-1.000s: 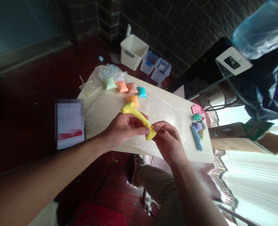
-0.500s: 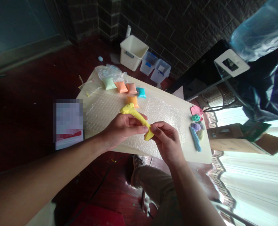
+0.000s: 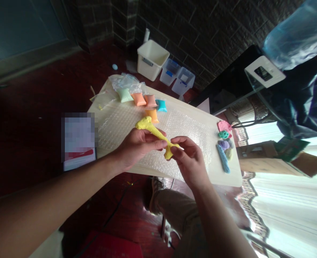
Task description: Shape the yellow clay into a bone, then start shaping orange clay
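A long piece of yellow modelling clay (image 3: 157, 134), shaped like a bone with knobbed ends, is held in the air over the table. My left hand (image 3: 139, 145) is closed round its middle, thumb on the near side. With thumb and fingers, my right hand (image 3: 188, 157) pinches the lower right end, where the clay splits into two lobes. Beneath both hands lies bubble wrap (image 3: 118, 123). Just beyond the clay's upper end is an orange clay packet (image 3: 151, 115).
More clay packets, such as a blue one (image 3: 161, 105), line the table's far side. Coloured clay pieces, including a blue strip (image 3: 223, 159), lie at the right end. A white bin (image 3: 151, 64) and clear boxes (image 3: 183, 81) stand on the floor behind. A cardboard box (image 3: 266, 165) is at right.
The lower right end of the yellow clay has gone from a single blunt tip to two lobes. My right fingers have shifted slightly on it; my left hand keeps its hold.
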Motion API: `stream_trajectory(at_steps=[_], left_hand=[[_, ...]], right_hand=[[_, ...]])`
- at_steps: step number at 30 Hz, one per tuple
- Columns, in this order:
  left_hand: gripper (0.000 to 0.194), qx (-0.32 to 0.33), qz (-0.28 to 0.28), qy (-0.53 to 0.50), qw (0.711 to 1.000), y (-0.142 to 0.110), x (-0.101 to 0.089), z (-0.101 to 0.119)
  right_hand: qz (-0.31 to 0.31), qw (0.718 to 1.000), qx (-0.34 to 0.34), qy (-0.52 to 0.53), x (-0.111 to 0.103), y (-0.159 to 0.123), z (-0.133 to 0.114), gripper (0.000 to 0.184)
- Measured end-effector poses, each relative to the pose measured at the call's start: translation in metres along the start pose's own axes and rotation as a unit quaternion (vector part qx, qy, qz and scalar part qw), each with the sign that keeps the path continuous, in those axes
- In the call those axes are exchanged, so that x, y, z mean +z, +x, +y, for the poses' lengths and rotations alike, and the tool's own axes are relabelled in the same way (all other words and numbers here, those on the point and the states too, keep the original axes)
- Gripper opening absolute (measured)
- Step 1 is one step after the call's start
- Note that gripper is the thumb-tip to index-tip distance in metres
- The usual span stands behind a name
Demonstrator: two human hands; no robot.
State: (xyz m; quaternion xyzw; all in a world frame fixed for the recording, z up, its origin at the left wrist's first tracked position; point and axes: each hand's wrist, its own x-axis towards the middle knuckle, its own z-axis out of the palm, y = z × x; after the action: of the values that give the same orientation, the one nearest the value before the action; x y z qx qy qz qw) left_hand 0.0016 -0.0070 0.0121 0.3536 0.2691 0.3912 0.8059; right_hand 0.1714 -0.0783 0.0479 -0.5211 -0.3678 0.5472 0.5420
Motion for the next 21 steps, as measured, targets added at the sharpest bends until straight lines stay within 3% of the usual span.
stream_trajectory(at_steps=[11, 21], left_hand=[[0.046, -0.007, -0.001, -0.016, 1.000, -0.0013, 0.0035, 0.0015], [0.051, -0.016, -0.018, 0.028, 0.999, -0.0036, 0.0026, 0.0008]], right_hand=[[0.011, 0.999, -0.032, -0.032, 0.0008, -0.0005, 0.0063, 0.015], [0.012, 0.999, 0.036, -0.015, -0.0023, 0.0014, 0.0038, 0.022]])
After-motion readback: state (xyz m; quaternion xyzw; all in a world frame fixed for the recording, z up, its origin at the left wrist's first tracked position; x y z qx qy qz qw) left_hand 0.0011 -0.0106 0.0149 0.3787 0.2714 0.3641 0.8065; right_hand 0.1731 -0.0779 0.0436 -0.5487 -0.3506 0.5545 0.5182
